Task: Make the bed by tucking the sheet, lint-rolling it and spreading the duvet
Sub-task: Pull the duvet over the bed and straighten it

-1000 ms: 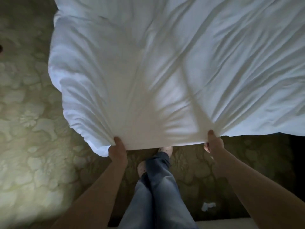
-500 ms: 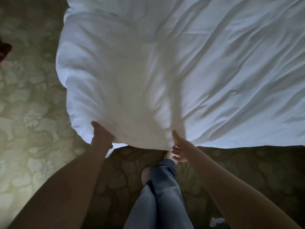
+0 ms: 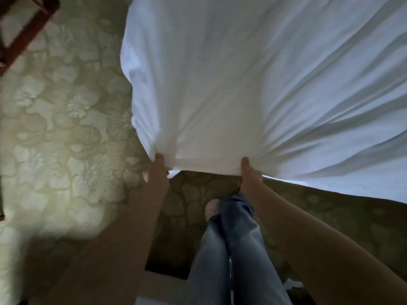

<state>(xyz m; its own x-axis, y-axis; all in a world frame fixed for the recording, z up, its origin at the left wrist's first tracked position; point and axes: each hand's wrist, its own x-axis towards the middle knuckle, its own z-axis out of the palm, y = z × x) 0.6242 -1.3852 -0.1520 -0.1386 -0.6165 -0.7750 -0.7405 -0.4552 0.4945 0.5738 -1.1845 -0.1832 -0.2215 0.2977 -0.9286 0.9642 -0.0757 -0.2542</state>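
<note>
A large white duvet (image 3: 253, 84) fills the upper right of the head view, lifted off the floor and pulled taut toward me. My left hand (image 3: 157, 167) grips its near edge close to the left corner, thumb on top and fingers hidden under the cloth. My right hand (image 3: 248, 172) grips the same edge a little to the right, thumb on top. Folds fan out from both grips. The bed under the duvet is hidden.
A pale green flowered carpet (image 3: 61, 128) covers the floor to the left and below. A dark wooden furniture frame (image 3: 24, 31) stands at the top left. My jeans-clad legs (image 3: 233, 249) and one foot (image 3: 211, 208) are beneath the duvet's edge.
The duvet has swung to the right and up in view, and its left corner is now gathered. My hands have shifted along the near edge and stay closer together than one second ago.
</note>
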